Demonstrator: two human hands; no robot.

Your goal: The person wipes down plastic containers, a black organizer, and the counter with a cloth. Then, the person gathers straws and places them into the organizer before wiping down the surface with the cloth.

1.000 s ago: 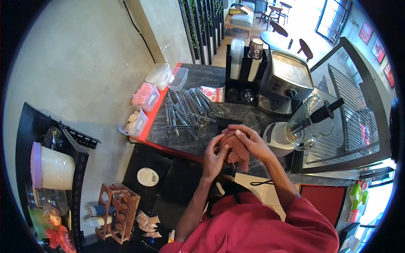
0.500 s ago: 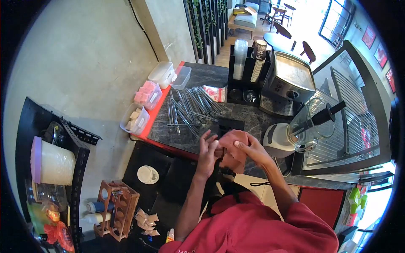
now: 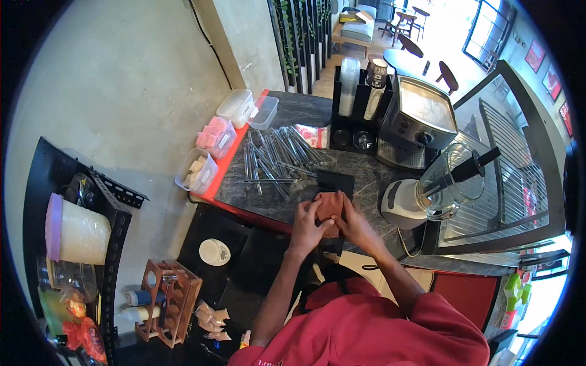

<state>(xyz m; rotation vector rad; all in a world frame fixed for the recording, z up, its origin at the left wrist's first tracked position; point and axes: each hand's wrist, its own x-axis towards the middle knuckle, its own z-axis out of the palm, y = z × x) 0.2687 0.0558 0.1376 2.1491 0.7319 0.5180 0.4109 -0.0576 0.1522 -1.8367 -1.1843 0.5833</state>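
A reddish-brown cloth [image 3: 330,207], folded into a small bundle, is held between both hands at the front edge of the dark counter. My left hand [image 3: 307,227] grips its left side, with thumb and fingers closed on it. On the right side, my right hand [image 3: 356,227] pinches the cloth, its thumb near the left thumb. Just beyond the cloth lies a flat black object [image 3: 336,181] whose kind I cannot make out. Many thin, clear-wrapped straws [image 3: 278,155] are spread in a loose pile on the counter past my left hand.
A blender [image 3: 421,192] and a steel coffee machine [image 3: 421,116] stand at right, beside a glass display case [image 3: 506,158]. Behind are stacked cups [image 3: 349,85]. Plastic tubs [image 3: 198,171] line the left edge. A round white scale [image 3: 213,252] and wooden rack [image 3: 171,299] sit lower left.
The cloth has gone from hanging loose in my right hand to a compact bundle. My left hand has closed on it, and both hands are nearer together and slightly lower.
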